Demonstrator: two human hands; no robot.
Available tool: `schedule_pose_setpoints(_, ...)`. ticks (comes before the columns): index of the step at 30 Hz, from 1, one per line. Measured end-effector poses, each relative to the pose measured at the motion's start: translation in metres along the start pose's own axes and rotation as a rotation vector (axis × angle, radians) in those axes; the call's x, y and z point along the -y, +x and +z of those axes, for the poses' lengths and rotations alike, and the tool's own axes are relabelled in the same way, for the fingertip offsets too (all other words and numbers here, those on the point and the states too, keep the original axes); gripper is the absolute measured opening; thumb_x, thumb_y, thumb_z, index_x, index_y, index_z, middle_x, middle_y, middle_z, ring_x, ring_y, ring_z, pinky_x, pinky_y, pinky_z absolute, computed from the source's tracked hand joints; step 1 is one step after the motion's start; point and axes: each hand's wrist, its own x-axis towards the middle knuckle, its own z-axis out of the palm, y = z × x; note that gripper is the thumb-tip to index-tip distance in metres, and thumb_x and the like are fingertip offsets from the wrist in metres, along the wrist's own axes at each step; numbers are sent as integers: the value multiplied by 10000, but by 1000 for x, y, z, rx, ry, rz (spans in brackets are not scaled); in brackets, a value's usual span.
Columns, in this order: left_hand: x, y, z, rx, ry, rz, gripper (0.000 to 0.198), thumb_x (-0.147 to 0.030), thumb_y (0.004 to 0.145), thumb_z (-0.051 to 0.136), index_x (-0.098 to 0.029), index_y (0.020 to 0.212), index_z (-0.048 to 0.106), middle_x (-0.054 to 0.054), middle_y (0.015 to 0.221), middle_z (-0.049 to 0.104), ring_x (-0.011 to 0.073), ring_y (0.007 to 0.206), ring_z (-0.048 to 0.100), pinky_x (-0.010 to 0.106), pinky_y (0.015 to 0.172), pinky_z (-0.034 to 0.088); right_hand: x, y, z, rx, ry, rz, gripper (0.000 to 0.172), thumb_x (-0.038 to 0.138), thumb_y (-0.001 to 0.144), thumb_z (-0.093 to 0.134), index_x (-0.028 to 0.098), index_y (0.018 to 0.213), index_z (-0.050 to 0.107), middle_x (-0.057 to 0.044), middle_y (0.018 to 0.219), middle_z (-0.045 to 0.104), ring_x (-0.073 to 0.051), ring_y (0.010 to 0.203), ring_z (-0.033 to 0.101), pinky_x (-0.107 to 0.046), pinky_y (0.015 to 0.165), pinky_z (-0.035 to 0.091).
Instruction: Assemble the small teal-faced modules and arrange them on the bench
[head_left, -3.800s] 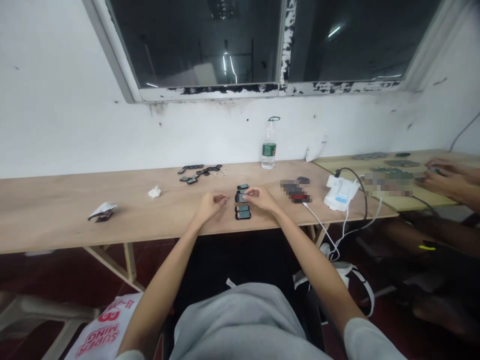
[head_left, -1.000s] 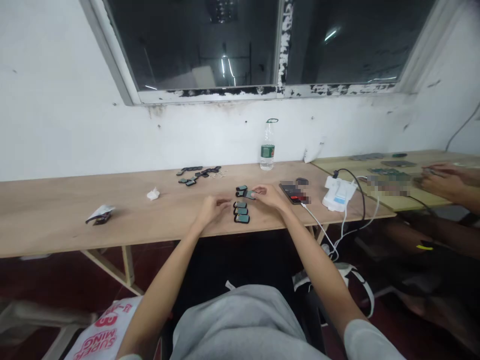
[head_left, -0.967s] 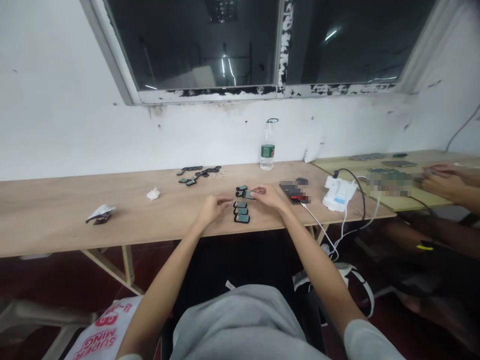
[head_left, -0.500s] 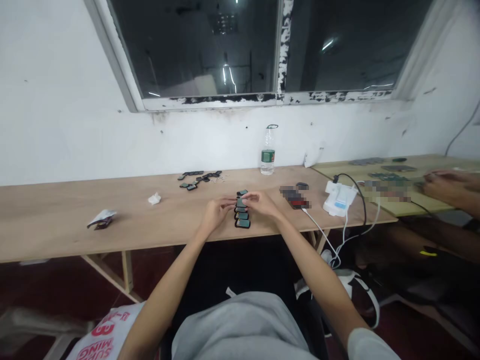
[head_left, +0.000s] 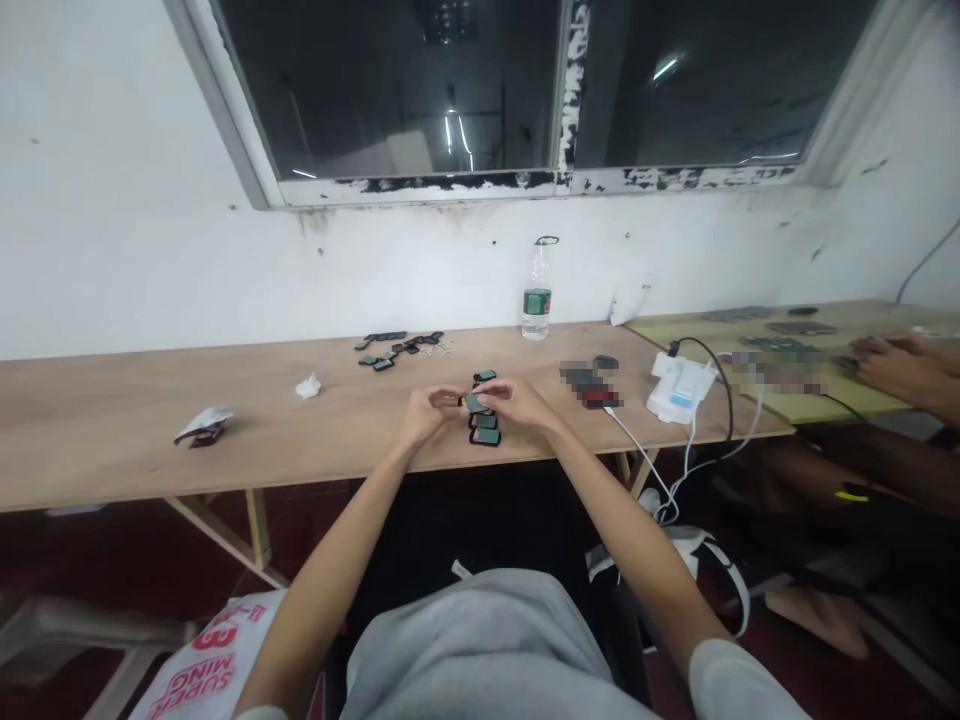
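Wooden table (head_left: 97,425) under a window (head_left: 405,90): the right hand (head_left: 520,402) pinches one piece (head_left: 475,404) at the row (head_left: 487,437); the left hand (head_left: 430,415) meets its end (grip unclear). Work looks midway, the pile (head_left: 383,364) behind perhaps yet to do.

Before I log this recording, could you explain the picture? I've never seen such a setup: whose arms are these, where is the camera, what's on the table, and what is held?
No machine: a person works bare-handed, filmed by a camera on their head. The right hand pinches a small panel; the left hand is at its edge, its grip unclear. More panels lie on the wooden table, in a row by the hands and a cluster near the wall. A water bottle stands farther right.
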Motion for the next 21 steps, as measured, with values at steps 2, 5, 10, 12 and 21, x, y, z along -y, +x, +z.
schedule_pose_setpoints(2,2,1,3,-7,58,27,444,-349,583,904,-149,949,755,90,907,764,277,877,722,431,846,599,-1,1,1,-44,-18,0,312,384,838,719,157,1046,770,-101,1031,770,-247,916,719,-377,838,570)
schedule_pose_setpoints(5,7,2,7,-43,173,120,539,-388,699,841,-159,1165,693,118,1089,733,269,969,704,415,873,582,-3,4,1,-161,-71,-3,265,317,866,670,164,1068,746,-104,1087,758,-234,962,710,-376,892,550)
schedule_pose_setpoints(10,10,-6,10,206,465,241,568,-442,818,760,-235,1322,598,111,1398,598,299,1286,566,464,1105,437,-17,7,-10,-398,-302,28,213,239,859,633,163,1052,679,-94,1036,738,-194,827,691,-341,811,550)
schedule_pose_setpoints(12,9,-9,11,365,568,283,534,-486,826,749,-248,1290,632,101,1446,563,308,1323,538,458,1132,411,-26,6,-15,-395,-406,63,157,224,854,632,167,991,683,-78,970,740,-191,770,678,-332,775,543)
schedule_pose_setpoints(21,11,-14,18,404,783,322,565,-499,823,752,-205,1297,661,165,1450,559,370,1361,501,490,1146,386,-43,1,-16,-209,-660,67,194,241,900,615,181,953,791,-143,1011,768,-306,994,682,-401,948,484)
